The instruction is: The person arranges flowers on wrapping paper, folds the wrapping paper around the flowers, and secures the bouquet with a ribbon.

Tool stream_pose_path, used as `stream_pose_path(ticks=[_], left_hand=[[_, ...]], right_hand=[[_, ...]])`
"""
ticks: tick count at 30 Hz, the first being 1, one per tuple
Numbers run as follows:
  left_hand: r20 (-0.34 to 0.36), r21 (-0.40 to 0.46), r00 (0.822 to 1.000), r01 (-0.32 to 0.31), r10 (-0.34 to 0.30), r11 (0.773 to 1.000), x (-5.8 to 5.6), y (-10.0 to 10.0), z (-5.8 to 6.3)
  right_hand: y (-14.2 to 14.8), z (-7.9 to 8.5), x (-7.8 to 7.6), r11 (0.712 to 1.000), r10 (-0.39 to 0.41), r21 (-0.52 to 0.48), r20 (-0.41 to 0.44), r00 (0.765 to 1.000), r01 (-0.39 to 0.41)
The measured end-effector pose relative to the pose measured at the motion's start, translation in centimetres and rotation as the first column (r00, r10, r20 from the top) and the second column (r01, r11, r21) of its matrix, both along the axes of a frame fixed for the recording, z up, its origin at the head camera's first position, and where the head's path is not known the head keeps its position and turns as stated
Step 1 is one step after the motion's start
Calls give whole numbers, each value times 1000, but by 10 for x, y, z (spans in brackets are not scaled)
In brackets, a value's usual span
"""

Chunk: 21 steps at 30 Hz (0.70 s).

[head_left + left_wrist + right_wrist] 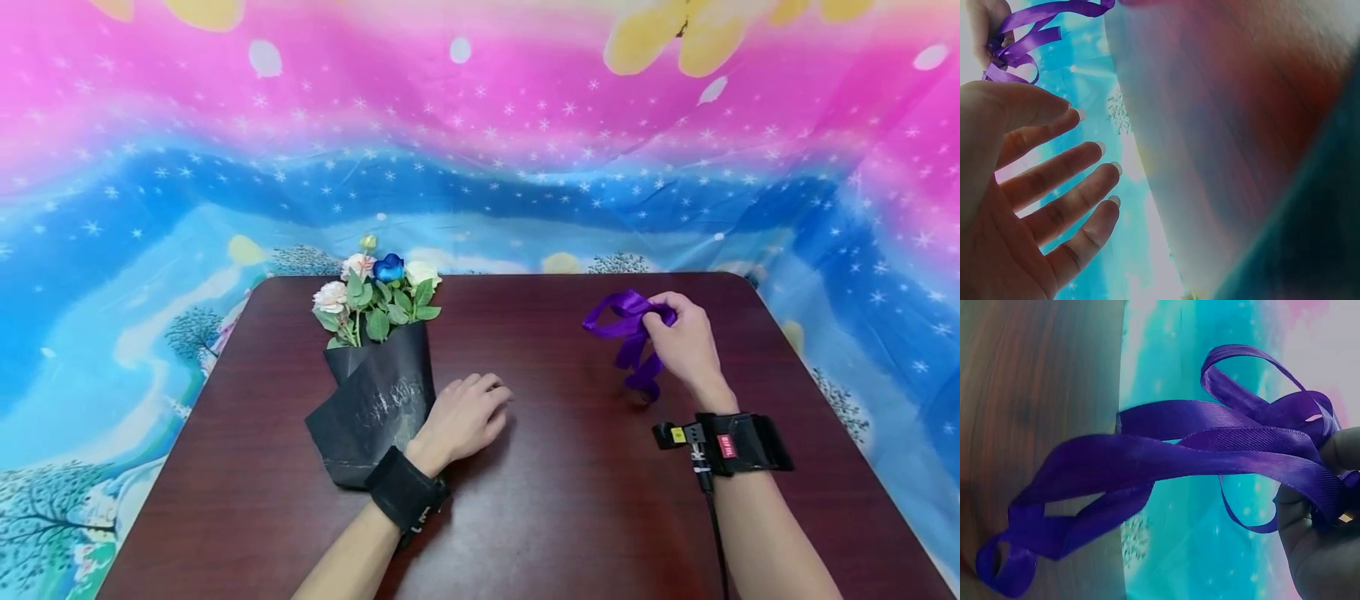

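Observation:
Bunched loops of purple satin ribbon (636, 321) hang from my right hand (686, 346), which pinches them above the right side of the table. Seen from the right wrist, the ribbon (1166, 459) trails down in folds from the thumb and fingers. Left of centre lies a bouquet wrapped in black paper (382, 400), with pink, white and blue roses (388, 268) and green leaves at its far end. My left hand (467, 417) is beside the wrapping's right edge, its fingers relaxed and apart. In the left wrist view that hand (1054, 187) holds nothing.
The dark red-brown wooden table (555, 500) has rounded far corners. Behind it and at its sides hangs a pink and blue patterned cloth (510, 192). A black cable (715, 533) runs from the right wrist strap along the forearm.

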<state>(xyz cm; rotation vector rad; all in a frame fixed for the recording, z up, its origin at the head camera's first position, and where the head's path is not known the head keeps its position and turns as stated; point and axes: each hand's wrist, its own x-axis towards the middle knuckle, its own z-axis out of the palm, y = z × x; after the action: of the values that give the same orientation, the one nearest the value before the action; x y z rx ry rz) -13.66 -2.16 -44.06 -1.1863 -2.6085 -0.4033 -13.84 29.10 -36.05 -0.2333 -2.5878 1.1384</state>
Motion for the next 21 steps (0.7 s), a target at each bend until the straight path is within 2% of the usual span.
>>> stream_pose_path(ticks=[5, 12, 16, 21], left_hand=[[-31, 6, 999, -27, 27, 1000, 0, -9, 1], [-21, 18, 998, -50, 51, 999, 0, -20, 1], [-11, 21, 997, -70, 70, 997, 1, -26, -1], [-15, 27, 996, -87, 87, 996, 2, -34, -1]], right_hand=[[-20, 0, -7, 999, 48, 4, -39, 998, -48], [-49, 2, -14, 988, 152, -1, -53, 987, -153], [-63, -4, -17, 974, 228, 1, -27, 973, -228], [-77, -18, -18, 953, 301, -1, 46, 952, -302]])
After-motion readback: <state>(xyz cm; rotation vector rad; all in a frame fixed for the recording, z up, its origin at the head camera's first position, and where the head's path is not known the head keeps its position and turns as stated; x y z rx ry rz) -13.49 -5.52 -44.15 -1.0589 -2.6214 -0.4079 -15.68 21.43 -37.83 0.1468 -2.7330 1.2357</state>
